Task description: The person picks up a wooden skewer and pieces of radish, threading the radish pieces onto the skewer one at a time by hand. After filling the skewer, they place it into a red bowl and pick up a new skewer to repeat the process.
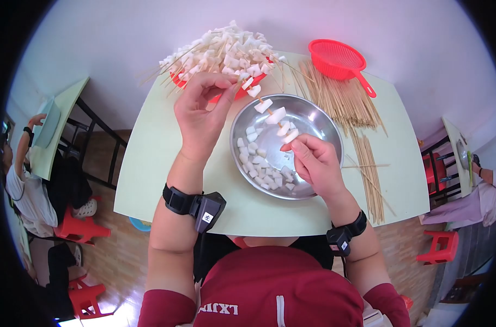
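Note:
A wooden skewer threaded with several white chunks [277, 115] slants over the steel bowl [330, 122]. My left hand [204, 106] is closed in a pinch at its upper end, by the topmost white piece. At the lower end, my right hand [316, 162] is closed with thumb and fingers beside the last chunk. What exactly each fingertip presses on is partly hidden. Loose white cubes [261, 166] lie in the left part of the bowl, below the skewer.
Behind my left hand, a red basket [240, 94] is heaped with filled skewers [226, 52]. Bare bamboo sticks [346, 103] lie at the right, with a red strainer [338, 59] at their far end. Other people sit at tables [68, 117] on both sides, near red stools [439, 248].

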Tool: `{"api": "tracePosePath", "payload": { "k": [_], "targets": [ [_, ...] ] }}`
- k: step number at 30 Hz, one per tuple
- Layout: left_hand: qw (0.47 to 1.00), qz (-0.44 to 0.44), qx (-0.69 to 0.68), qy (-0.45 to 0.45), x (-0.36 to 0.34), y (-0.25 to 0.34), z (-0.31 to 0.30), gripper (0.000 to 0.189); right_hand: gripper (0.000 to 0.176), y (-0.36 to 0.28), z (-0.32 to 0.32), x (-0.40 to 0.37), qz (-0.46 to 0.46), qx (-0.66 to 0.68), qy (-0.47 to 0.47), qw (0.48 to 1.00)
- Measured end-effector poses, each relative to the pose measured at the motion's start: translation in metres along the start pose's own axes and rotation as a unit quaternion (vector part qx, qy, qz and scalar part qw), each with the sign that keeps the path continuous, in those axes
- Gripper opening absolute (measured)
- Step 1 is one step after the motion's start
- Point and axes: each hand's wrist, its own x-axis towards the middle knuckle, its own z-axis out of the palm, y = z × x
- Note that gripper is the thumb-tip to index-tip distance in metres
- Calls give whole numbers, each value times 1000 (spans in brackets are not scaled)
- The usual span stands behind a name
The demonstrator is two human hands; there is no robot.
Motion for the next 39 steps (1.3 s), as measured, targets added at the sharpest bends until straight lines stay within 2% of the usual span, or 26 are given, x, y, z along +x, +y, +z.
{"api": "tracePosePath", "payload": {
  "k": [6, 8, 9, 11, 18, 20, 24, 26, 30, 35, 39],
  "targets": [
    [999, -20, -30, 8, 2, 5, -1, 14, 23, 0, 0, 1, -19, -51, 29, 998],
    [990, -88, -105, 23, 5, 9, -1, 14, 24, 0, 0, 1, -25, -57, 27, 998],
    [991, -86, -104, 23, 6, 8, -2, 14, 24, 0, 0, 1, -27, -57, 27, 998],
    [976, -146, -159, 22, 7, 5, -6, 15, 24, 0, 0, 1, -22, -55, 27, 998],
    [973, -167, -157, 3, 7, 1, -8, 16, 24, 1, -2, 1, -27, -49, 28, 998],
    [966, -199, -167, 6, 7, 1, -8, 15, 24, 1, -1, 1, -26, -59, 31, 997],
    [978, -170, -118, 0, 7, 3, -8, 14, 24, -1, 0, 1, -17, -63, 34, 997],
    [989, -123, -78, -2, 7, 4, -6, 13, 24, 0, 1, 0, -25, -76, 35, 996],
    [990, -118, -75, -13, 6, 0, -9, 13, 25, 3, -1, 1, -29, -81, 27, 996],
    [988, -118, -99, -22, 5, -3, -8, 13, 29, 3, -3, 0, 19, 22, -38, 999],
    [988, -119, -90, -22, 5, -2, -8, 12, 28, 8, -7, 2, 25, 56, -50, 997]
  ]
}}
